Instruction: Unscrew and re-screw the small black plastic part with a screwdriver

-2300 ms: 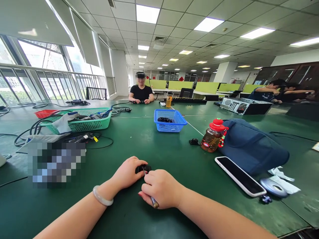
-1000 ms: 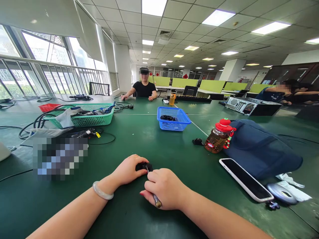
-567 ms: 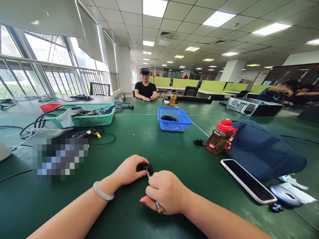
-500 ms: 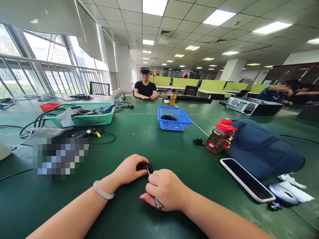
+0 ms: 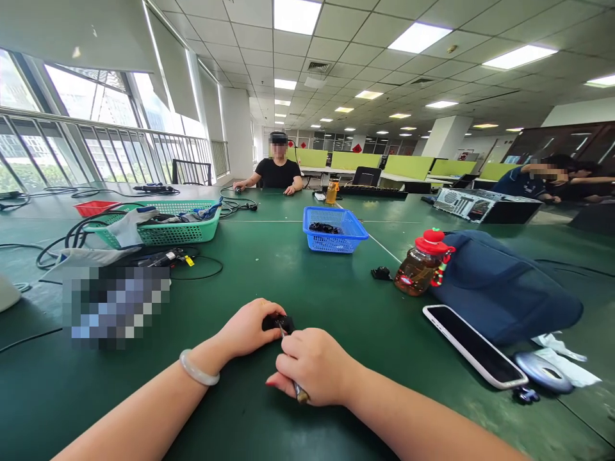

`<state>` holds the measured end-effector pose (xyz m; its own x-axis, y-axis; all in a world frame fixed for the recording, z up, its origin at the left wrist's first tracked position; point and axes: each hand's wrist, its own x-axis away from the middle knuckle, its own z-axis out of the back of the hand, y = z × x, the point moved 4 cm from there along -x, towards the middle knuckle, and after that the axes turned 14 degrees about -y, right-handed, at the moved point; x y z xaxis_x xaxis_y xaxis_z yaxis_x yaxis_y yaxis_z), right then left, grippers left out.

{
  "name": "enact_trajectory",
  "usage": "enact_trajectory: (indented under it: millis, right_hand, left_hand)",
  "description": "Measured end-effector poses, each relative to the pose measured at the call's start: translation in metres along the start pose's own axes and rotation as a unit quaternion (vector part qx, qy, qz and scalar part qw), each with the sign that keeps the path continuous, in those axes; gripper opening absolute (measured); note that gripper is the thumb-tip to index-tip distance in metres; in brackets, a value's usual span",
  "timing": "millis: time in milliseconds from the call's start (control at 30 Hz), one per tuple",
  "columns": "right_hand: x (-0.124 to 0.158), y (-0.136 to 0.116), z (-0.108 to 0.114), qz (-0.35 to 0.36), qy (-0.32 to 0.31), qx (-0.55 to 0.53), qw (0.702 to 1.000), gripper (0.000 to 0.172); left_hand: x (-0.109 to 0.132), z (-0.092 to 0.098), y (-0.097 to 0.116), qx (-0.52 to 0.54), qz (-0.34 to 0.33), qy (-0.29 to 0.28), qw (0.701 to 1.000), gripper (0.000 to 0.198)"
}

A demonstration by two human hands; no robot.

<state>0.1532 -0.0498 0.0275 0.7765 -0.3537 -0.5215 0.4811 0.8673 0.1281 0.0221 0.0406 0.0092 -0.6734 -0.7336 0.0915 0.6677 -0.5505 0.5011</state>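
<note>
Gripping a small black part (image 5: 287,323) on the green table (image 5: 230,403), the person's left hand (image 5: 247,328) has its fingers curled over the far side and its thumb along the near side. The part lies at those fingertips, right of the palm. The right hand (image 5: 314,366), just nearer and to the right, is closed around a thin tool (image 5: 301,394) whose tip meets the part, as far as can be told. Farther off stands a blue basket (image 5: 336,244) holding dark pieces; to its right, a red-lidded bottle (image 5: 417,272) bears a small red-and-white label, too small to read. At right lies a phone (image 5: 473,346) with a dark screen; at far left, a yellow tag (image 5: 189,260), also illegible, sits near a green basket (image 5: 187,233).
</note>
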Motion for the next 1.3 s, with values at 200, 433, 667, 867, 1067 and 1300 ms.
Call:
enact_trajectory:
  millis: [200, 433, 667, 867, 1067, 1300]
  right_hand:
    - [0.002, 0.002, 0.004, -0.017, 0.015, -0.020, 1.000, 0.047]
    - [0.001, 0.001, 0.002, -0.020, -0.001, -0.017, 1.000, 0.046]
    - [0.002, 0.002, -0.001, -0.025, -0.003, -0.003, 1.000, 0.047]
    - [0.005, 0.006, -0.004, -0.024, 0.024, 0.001, 0.999, 0.047]
    - [0.004, 0.005, -0.005, -0.029, 0.045, -0.001, 0.999, 0.045]
    - [0.004, 0.005, -0.006, -0.024, 0.049, 0.045, 0.998, 0.043]
  left_hand:
    - [0.000, 0.000, -0.001, 0.005, 0.002, -0.005, 1.000, 0.025]
    - [0.000, 0.000, -0.001, 0.000, -0.002, -0.001, 1.000, 0.025]
    - [0.000, 0.001, 0.000, -0.005, -0.001, -0.002, 1.000, 0.025]
    - [0.000, 0.000, -0.003, -0.015, -0.010, 0.001, 1.000, 0.025]
    - [0.001, 0.000, -0.002, -0.007, -0.006, 0.001, 1.000, 0.026]
    - [0.002, 0.001, -0.002, -0.004, 0.003, 0.006, 1.000, 0.029]
